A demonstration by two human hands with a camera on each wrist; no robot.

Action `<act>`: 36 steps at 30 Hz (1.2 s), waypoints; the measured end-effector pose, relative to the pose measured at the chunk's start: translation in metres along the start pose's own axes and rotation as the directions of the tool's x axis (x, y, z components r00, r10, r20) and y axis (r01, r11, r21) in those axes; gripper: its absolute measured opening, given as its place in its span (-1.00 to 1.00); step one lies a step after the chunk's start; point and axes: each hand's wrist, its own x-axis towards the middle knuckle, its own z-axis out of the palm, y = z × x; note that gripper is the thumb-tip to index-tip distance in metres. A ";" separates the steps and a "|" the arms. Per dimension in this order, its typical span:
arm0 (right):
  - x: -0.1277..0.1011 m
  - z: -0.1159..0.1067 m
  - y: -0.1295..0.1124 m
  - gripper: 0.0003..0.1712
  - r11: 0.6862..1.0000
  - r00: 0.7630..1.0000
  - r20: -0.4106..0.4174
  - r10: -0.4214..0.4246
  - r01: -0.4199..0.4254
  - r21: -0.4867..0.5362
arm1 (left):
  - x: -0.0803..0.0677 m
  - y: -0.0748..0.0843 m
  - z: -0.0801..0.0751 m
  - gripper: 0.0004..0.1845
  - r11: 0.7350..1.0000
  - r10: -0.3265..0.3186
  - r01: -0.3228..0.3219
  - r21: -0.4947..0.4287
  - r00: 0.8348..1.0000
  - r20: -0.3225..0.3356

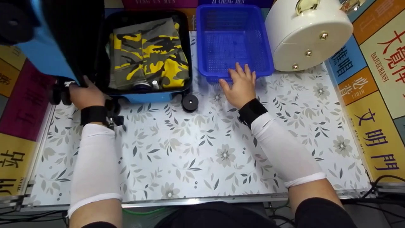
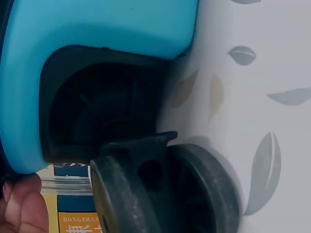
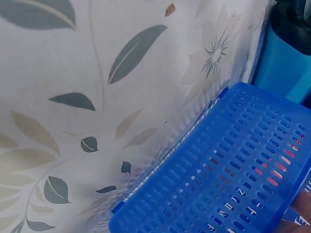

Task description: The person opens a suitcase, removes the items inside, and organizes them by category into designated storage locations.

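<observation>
left hand (image 1: 84, 94) gripped the near left corner of the open blue suitcase (image 1: 152, 95), fingers curled on its edge. right hand (image 1: 240, 85) lay flat, fingers straight, against the blue basket's (image 1: 234, 38) near rim, right of the suitcase.

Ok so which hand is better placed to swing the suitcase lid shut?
Likely the left hand: it already grips the raised lid of the blue suitcase at its lower edge. The right hand rests with straight fingers on the blue basket's near rim, away from the lid.
</observation>
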 end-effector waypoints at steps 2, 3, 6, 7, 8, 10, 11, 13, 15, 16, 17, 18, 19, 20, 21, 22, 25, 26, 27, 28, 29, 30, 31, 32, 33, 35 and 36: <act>0.000 0.000 0.000 -0.25 1.000 1.000 0.003 0.002 -0.002 -0.003 | 0.001 -0.001 0.001 -0.32 0.999 0.002 -0.001 0.044 1.000 -0.026; -0.001 0.000 -0.001 -0.25 1.000 1.000 0.003 0.002 -0.002 -0.003 | 0.002 -0.001 0.002 -0.30 0.998 -0.002 0.004 0.060 1.000 -0.032; -0.001 0.000 -0.001 -0.25 1.000 1.000 0.003 0.003 -0.003 -0.007 | 0.004 -0.003 0.003 -0.27 0.997 -0.026 0.029 0.077 0.999 -0.033; -0.001 0.000 -0.001 -0.25 1.000 1.000 0.004 0.002 -0.002 -0.005 | 0.005 -0.004 0.002 -0.27 0.996 -0.038 0.040 0.082 0.999 -0.033; -0.001 0.001 -0.001 -0.25 1.000 1.000 0.003 0.001 -0.001 -0.005 | 0.005 -0.005 0.002 -0.26 0.995 -0.052 0.054 0.081 0.998 -0.031; -0.001 0.001 -0.002 -0.25 1.000 1.000 0.004 0.001 -0.001 -0.002 | 0.007 -0.006 0.001 -0.28 0.995 -0.079 0.080 0.058 0.997 -0.017; -0.001 0.001 -0.002 -0.25 1.000 1.000 0.004 0.002 -0.002 -0.001 | 0.007 -0.007 0.001 -0.28 0.995 -0.090 0.090 0.042 0.996 -0.007; -0.001 0.001 -0.002 -0.25 1.000 1.000 0.006 0.004 -0.004 -0.001 | 0.009 -0.009 -0.001 -0.30 0.993 -0.114 0.114 -0.001 0.993 0.027; -0.001 0.001 -0.002 -0.24 1.000 1.000 0.008 0.008 -0.008 -0.003 | 0.012 -0.010 -0.003 -0.32 0.989 -0.136 0.140 -0.053 0.988 0.070; -0.001 0.001 -0.002 -0.24 1.000 1.000 0.009 0.009 -0.009 -0.004 | 0.013 -0.011 -0.004 -0.32 0.986 -0.142 0.149 -0.074 0.986 0.091; -0.001 0.001 -0.002 -0.24 1.000 1.000 0.010 0.009 -0.009 -0.006 | 0.014 -0.011 -0.005 -0.33 0.982 -0.151 0.163 -0.099 0.982 0.114; -0.001 0.002 -0.003 -0.24 1.000 1.000 0.010 0.009 -0.009 -0.006 | 0.015 -0.012 -0.005 -0.34 0.977 -0.157 0.174 -0.122 0.978 0.135; -0.001 0.002 -0.003 -0.24 1.000 1.000 0.009 0.008 -0.008 -0.003 | 0.016 -0.012 -0.006 -0.34 0.973 -0.157 0.179 -0.146 0.976 0.151; -0.001 0.002 -0.003 -0.24 1.000 1.000 0.007 0.007 -0.007 -0.003 | 0.017 -0.013 -0.007 -0.36 0.967 -0.156 0.185 -0.175 0.974 0.167; -0.001 0.002 -0.003 -0.24 1.000 1.000 0.005 0.006 -0.006 0.000 | 0.017 -0.013 -0.007 -0.38 0.956 -0.158 0.198 -0.217 0.969 0.189; -0.001 0.002 -0.003 -0.25 1.000 1.000 0.002 0.004 -0.004 0.001 | 0.018 -0.013 -0.008 -0.41 0.943 -0.159 0.211 -0.256 0.965 0.211; -0.001 0.002 -0.003 -0.25 1.000 1.000 -0.003 0.002 -0.002 0.004 | 0.017 -0.013 -0.009 -0.54 0.898 -0.163 0.254 -0.359 0.950 0.265; -0.001 0.002 -0.003 -0.25 1.000 1.000 -0.002 0.003 -0.003 0.001 | 0.016 -0.013 -0.009 -0.59 0.886 -0.163 0.265 -0.380 0.946 0.279; -0.001 0.002 -0.002 -0.25 1.000 1.000 -0.002 0.004 -0.004 0.001 | 0.016 -0.013 -0.009 -0.63 0.881 -0.162 0.270 -0.387 0.943 0.290; -0.001 0.002 -0.002 -0.25 1.000 1.000 -0.001 0.006 -0.006 -0.001 | 0.016 -0.012 -0.010 -0.64 0.885 -0.158 0.268 -0.380 0.942 0.296; -0.002 0.002 -0.002 -0.24 1.000 1.000 0.001 0.009 -0.009 -0.005 | 0.015 -0.012 -0.010 -0.64 0.892 -0.155 0.263 -0.366 0.942 0.299; -0.002 0.002 -0.002 -0.24 1.000 1.000 0.004 0.011 -0.011 -0.010 | 0.015 -0.012 -0.010 -0.63 0.895 -0.156 0.265 -0.358 0.939 0.305; -0.002 0.002 -0.001 -0.23 1.000 1.000 0.006 0.011 -0.011 -0.010 | 0.014 -0.011 -0.010 -0.60 0.898 -0.157 0.267 -0.349 0.937 0.312; -0.002 0.002 -0.001 -0.23 1.000 1.000 0.007 0.011 -0.011 -0.012 | 0.014 -0.011 -0.010 -0.55 0.901 -0.157 0.269 -0.341 0.934 0.321; -0.002 0.002 -0.001 -0.22 1.000 1.000 0.008 0.009 -0.009 -0.013 | 0.013 -0.010 -0.009 -0.50 0.898 -0.160 0.277 -0.341 0.929 0.333; -0.002 0.002 -0.001 -0.22 1.000 1.000 0.009 0.005 -0.005 -0.016 | 0.012 -0.009 -0.007 -0.39 0.880 -0.167 0.305 -0.365 0.917 0.362; -0.002 0.002 -0.001 -0.22 1.000 1.000 0.010 0.004 -0.003 -0.017 | 0.011 -0.008 -0.006 -0.35 0.868 -0.168 0.319 -0.380 0.910 0.378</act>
